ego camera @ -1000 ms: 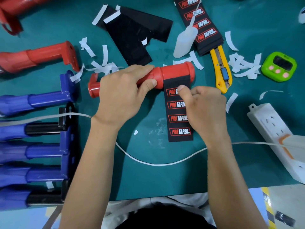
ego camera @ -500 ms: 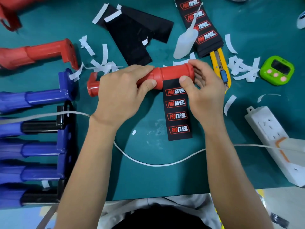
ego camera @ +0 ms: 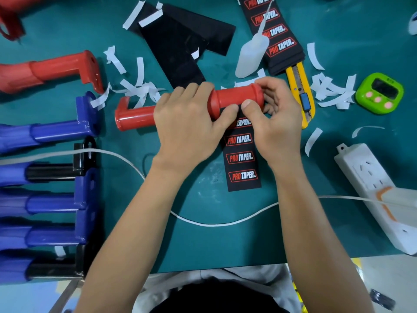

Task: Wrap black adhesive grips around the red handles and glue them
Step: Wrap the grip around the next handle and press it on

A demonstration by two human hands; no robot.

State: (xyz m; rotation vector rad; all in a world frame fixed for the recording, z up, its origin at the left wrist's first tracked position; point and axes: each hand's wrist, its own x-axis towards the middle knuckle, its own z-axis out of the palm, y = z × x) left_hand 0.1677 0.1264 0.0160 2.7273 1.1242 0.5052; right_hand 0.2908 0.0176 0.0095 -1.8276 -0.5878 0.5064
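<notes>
A red handle (ego camera: 237, 97) lies across the middle of the green mat. My left hand (ego camera: 189, 123) grips its middle, thumb on the near side. My right hand (ego camera: 277, 114) wraps round the handle's right end, its thumb pressing the top edge of a black PRO TAPER grip strip (ego camera: 242, 163) against the handle. The strip hangs flat toward me on the mat. A clear glue bottle (ego camera: 251, 54) lies just beyond the handle. More black grip strips (ego camera: 274, 32) and plain black pieces (ego camera: 180, 48) lie at the back.
Another red handle (ego camera: 52, 71) lies at the left, with several blue handles (ego camera: 45, 132) stacked below it. A yellow utility knife (ego camera: 301, 91), green timer (ego camera: 380, 93), white paper backing scraps (ego camera: 331, 91), a white power strip (ego camera: 379, 193) and a white cable (ego camera: 214, 223) surround the work.
My right hand closed further round the handle's right end and its thumb now presses the strip's top edge. My left hand slid right along the handle, its thumb beside the right thumb.
</notes>
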